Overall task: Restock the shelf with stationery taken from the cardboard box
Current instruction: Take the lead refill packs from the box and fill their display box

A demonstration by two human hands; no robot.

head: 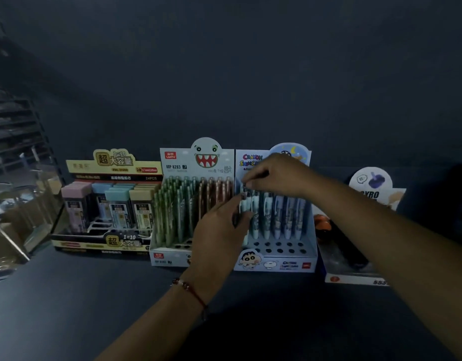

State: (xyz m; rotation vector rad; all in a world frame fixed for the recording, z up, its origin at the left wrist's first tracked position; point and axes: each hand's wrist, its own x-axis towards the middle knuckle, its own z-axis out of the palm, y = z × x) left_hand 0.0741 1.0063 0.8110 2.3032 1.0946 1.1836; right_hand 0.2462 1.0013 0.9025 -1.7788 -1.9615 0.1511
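On the dark shelf (pixel 68 295), both hands work the cartoon pen display (pixel 276 259): left hand (pixel 219 230) grips a pale-blue pen (pixel 244 207), right hand (pixel 274 173) pinches its cap end. Pen looks light, stiff, slick; hold mid-barrel. Cardboard box unseen.

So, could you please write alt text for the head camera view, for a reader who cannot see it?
Both hands work at the blue pen display on a dark shelf: the left hand grips pens at its left end, and the right hand pinches a pen top. To the left stand a monster pen display and a box of lead cases.
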